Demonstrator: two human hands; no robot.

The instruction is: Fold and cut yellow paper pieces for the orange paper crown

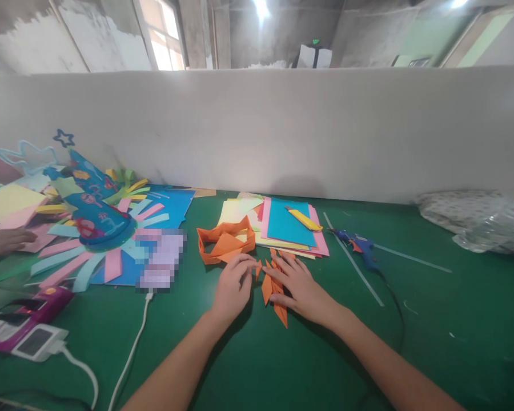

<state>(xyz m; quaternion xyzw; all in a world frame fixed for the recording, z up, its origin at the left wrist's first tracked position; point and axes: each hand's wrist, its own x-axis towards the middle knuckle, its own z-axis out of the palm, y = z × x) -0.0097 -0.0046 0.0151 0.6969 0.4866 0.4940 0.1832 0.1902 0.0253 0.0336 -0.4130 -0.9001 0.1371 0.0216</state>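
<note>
On the green table, my right hand (298,285) lies flat with fingers spread over several folded orange paper pieces (269,288). My left hand (234,279) is beside it, fingers curled and pinching the tip of one orange piece. Just beyond the hands sits a ring of joined folded orange paper (225,240).
A stack of coloured paper sheets (289,225) with a yellow cutter (305,219) lies behind. A blue glue gun (360,245) with its cord is at right. A blue paper cone craft (94,214) sits left, near another person's hand (4,240). White partition wall behind.
</note>
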